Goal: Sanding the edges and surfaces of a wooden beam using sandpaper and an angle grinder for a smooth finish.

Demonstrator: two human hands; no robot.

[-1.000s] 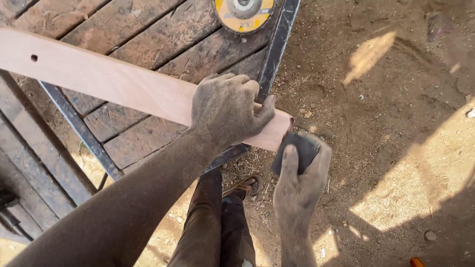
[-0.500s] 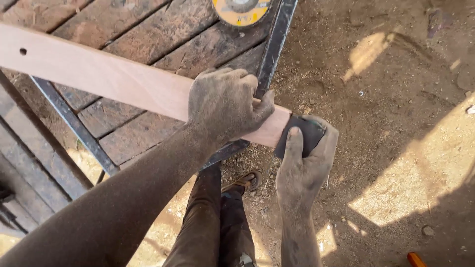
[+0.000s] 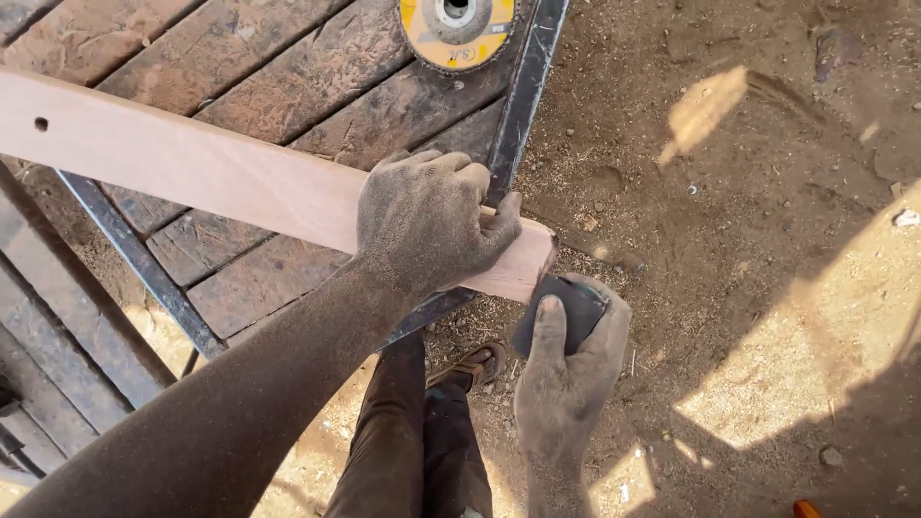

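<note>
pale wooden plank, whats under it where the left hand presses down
Under the pale wooden plank lie a worn slatted wooden table and its dark metal frame. The dusty left hand covers the plank there, hiding the contact.

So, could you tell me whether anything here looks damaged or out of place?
The pale wooden board overhangs the worn slatted table; a yellow grinding disc lies loose near its edge.

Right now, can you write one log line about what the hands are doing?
left hand: pressing long pale wooden board on slatted workbench | right hand: holding dark sanding pad at board end
</note>
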